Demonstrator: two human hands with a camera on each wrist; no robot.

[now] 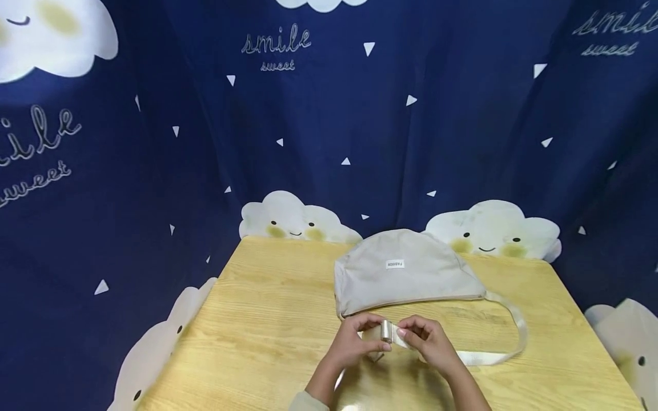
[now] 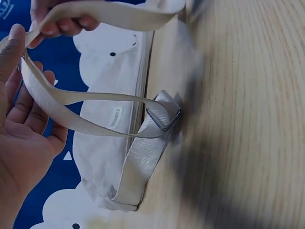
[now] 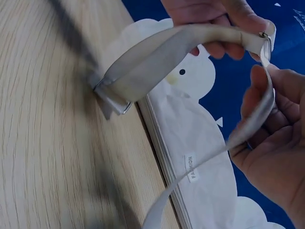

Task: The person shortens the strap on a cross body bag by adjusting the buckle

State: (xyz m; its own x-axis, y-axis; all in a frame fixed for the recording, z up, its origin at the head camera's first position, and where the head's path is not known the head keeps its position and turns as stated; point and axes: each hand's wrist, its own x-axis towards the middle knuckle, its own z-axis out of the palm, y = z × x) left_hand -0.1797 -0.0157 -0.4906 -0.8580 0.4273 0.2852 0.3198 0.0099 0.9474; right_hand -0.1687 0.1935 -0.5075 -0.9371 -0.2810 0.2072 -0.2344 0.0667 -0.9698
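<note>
A pale beige shoulder bag (image 1: pixel 406 274) with a small white label (image 1: pixel 395 264) lies on the wooden table, in front of both hands. My left hand (image 1: pixel 349 342) pinches the bag's strap between thumb and fingers, beside a small metal strap slider (image 3: pixel 268 42). Close to its right, my right hand (image 1: pixel 430 342) grips the same webbing strap (image 3: pixel 257 114) on the other side of the slider. From the left hand, a doubled strap loop runs down to a metal ring (image 2: pixel 164 121), where a short wide strap piece (image 2: pixel 140 164) joins the bag's end.
The long part of the strap (image 1: pixel 520 331) curves over the table (image 1: pixel 247 319) from the bag's right corner back to the right hand. Behind and beside the table hangs a dark blue curtain (image 1: pixel 319 114) printed with clouds and triangles.
</note>
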